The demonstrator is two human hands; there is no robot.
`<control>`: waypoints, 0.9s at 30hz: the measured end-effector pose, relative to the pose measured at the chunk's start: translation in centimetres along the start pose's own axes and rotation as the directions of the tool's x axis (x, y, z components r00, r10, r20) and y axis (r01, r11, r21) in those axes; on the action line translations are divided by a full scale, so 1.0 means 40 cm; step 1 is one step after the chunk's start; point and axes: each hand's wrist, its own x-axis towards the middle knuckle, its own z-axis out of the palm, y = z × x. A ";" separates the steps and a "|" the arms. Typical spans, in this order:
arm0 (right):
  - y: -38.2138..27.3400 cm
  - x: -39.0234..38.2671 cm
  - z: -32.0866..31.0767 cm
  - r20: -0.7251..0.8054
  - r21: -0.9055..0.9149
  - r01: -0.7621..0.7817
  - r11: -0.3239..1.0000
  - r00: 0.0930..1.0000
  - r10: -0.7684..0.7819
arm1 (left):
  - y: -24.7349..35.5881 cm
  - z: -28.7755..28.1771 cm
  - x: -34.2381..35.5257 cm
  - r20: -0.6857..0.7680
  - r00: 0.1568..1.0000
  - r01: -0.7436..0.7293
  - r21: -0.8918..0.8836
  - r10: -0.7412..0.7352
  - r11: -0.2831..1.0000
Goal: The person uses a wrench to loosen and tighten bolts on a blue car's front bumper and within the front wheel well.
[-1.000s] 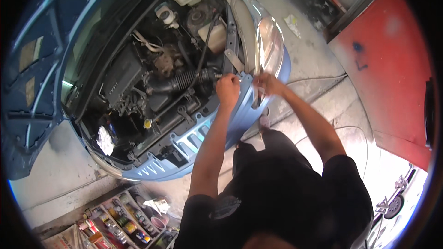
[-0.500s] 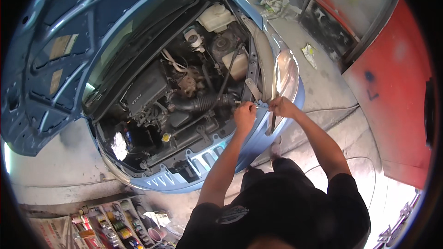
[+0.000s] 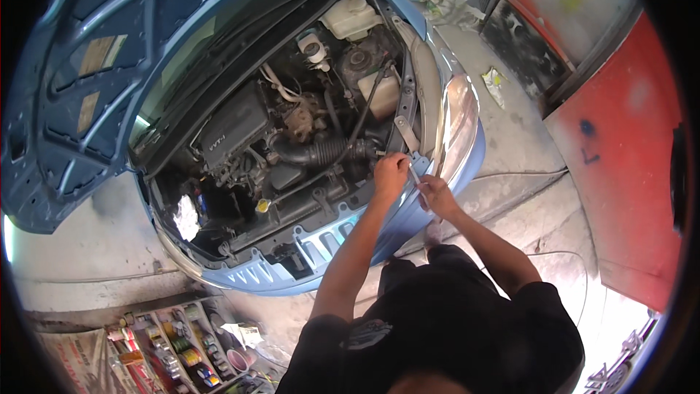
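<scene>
Over the blue car's open engine bay (image 3: 292, 146), beside the headlight (image 3: 456, 124), both hands gripped a slim metal tool (image 3: 414, 174), the left hand (image 3: 390, 174) curled shut above it, the right hand (image 3: 436, 193) closed around its lower end.

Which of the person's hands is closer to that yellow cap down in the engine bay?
The left. The left hand is at the car's front edge, up and right of the yellow cap. The right hand sits farther right, beside the headlight.
</scene>
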 end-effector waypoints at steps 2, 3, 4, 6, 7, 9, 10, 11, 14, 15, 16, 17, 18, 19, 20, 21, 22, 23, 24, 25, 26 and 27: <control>0.014 0.026 -0.071 0.023 -0.253 0.175 0.952 0.984 -0.175 | 0.003 0.001 -0.005 -0.012 1.000 0.019 -0.048 -0.020 0.999; -0.005 0.042 -0.093 0.050 -0.373 0.255 0.892 0.966 -0.255 | 0.018 0.001 -0.006 -0.011 1.000 0.028 -0.024 -0.028 0.999; -0.025 0.058 -0.121 0.056 -0.286 0.138 0.948 0.990 -0.127 | 0.028 0.004 -0.008 -0.011 0.999 0.038 0.001 -0.038 0.999; -0.074 0.099 -0.169 0.184 -0.383 0.224 0.896 0.969 -0.164 | 0.022 0.006 -0.006 -0.036 0.999 0.025 0.007 -0.024 1.000; -0.101 0.129 -0.187 0.220 -0.404 0.207 0.891 0.967 -0.125 | 0.019 0.009 -0.004 -0.049 0.999 0.018 0.012 -0.017 1.000; -0.157 0.170 -0.219 0.283 -0.451 0.167 0.877 0.958 -0.037 | 0.027 0.014 0.000 -0.050 0.999 0.024 0.071 -0.020 0.997; -0.184 0.177 -0.226 0.284 -0.493 0.160 0.855 0.959 -0.015 | 0.031 0.016 0.002 -0.052 0.998 0.029 0.100 -0.024 0.995; -0.221 0.179 -0.224 0.287 -0.534 0.155 0.831 0.958 0.006 | 0.030 0.017 0.003 -0.047 0.998 0.036 0.111 -0.031 0.993; -0.146 0.159 -0.208 0.277 -0.462 0.119 0.879 0.961 0.016 | 0.030 0.015 0.013 -0.035 0.999 0.046 0.128 -0.042 0.991; -0.117 0.120 -0.177 0.249 -0.297 -0.031 0.954 0.962 0.109 | 0.027 0.015 0.012 -0.034 0.998 0.055 0.121 -0.051 0.991; -0.099 0.072 -0.136 0.242 -0.126 -0.182 0.975 0.948 0.208 | 0.024 0.014 0.011 -0.042 0.997 0.068 0.114 -0.063 0.991; -0.054 0.041 -0.079 0.192 0.020 -0.118 0.993 0.975 0.112 | 0.021 0.018 0.013 -0.040 0.997 0.064 0.095 -0.060 0.993; -0.010 0.017 -0.027 0.148 0.160 -0.053 0.986 0.988 0.029 | 0.016 0.021 0.011 0.000 0.998 0.062 0.101 -0.062 0.993; -0.003 0.010 -0.007 0.105 0.096 -0.053 0.994 0.993 0.043 | 0.004 0.019 0.009 0.026 0.997 0.073 0.115 -0.076 0.991; -0.001 0.018 0.004 0.059 0.036 -0.045 0.998 0.997 0.043 | 0.005 0.022 0.012 0.028 0.998 0.061 0.115 -0.064 0.991; 0.009 0.020 0.020 0.020 -0.018 -0.036 0.999 0.999 0.036 | -0.001 0.026 0.012 0.030 0.998 0.054 0.124 -0.058 0.991; 0.026 0.009 0.030 -0.109 0.104 -0.025 0.994 0.993 0.036 | -0.005 0.017 0.003 -0.017 0.998 0.055 0.054 -0.054 0.997; 0.020 0.004 -0.005 -0.035 0.099 -0.008 0.995 0.999 0.012 | -0.021 0.022 -0.007 -0.044 0.997 0.062 -0.070 -0.065 0.996; 0.072 0.044 -0.069 0.044 -0.127 0.168 0.978 0.986 -0.163 | -0.025 0.031 -0.012 -0.084 0.996 0.009 -0.057 -0.014 0.998; 0.132 0.086 -0.138 0.122 -0.323 0.353 0.878 0.936 -0.331 | -0.005 0.031 -0.017 -0.104 0.995 0.002 -0.044 -0.007 0.999; 0.049 0.077 -0.148 0.192 -0.267 0.295 0.917 0.949 -0.250 | -0.011 0.044 -0.023 -0.094 0.995 0.036 0.033 -0.033 0.999; -0.001 0.093 -0.169 0.226 -0.315 0.230 0.921 0.960 -0.162 | -0.010 0.055 -0.024 -0.121 0.992 0.049 0.043 -0.043 0.998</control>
